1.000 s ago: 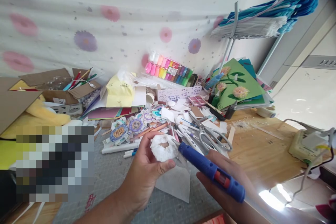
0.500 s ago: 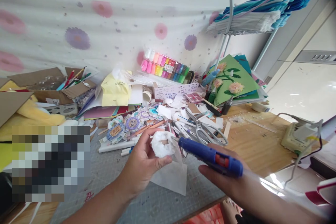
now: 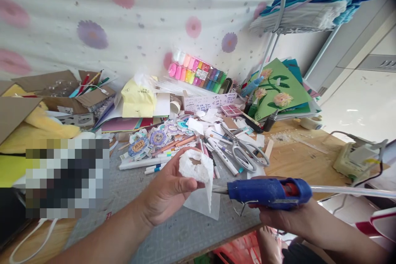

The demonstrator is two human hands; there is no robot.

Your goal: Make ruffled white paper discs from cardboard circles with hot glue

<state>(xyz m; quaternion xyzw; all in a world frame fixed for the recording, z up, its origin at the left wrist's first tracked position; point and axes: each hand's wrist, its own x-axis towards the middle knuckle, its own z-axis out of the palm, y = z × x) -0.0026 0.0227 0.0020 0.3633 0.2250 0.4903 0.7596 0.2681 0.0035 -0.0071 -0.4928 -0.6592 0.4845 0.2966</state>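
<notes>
My left hand is closed around a small white paper-covered ring with a brown hole in its middle. A loose strip of the white paper hangs down from its right side. In my right hand is a blue glue gun, a clear glue stick poking from its back. Its metal nozzle points left, at or very near the hanging paper; I cannot tell whether they touch. Beneath them a sheet of thin white paper lies on the grey cutting mat.
Scissors, markers and paper cutouts crowd the table behind my hands. A cardboard box stands at the left, coloured clay packs at the back. A power strip with cords sits at the right edge.
The glue gun has moved right and down, away from the ring's top to beside the hanging strip. My left hand has tilted the ring, and the strip now hangs more clearly.
</notes>
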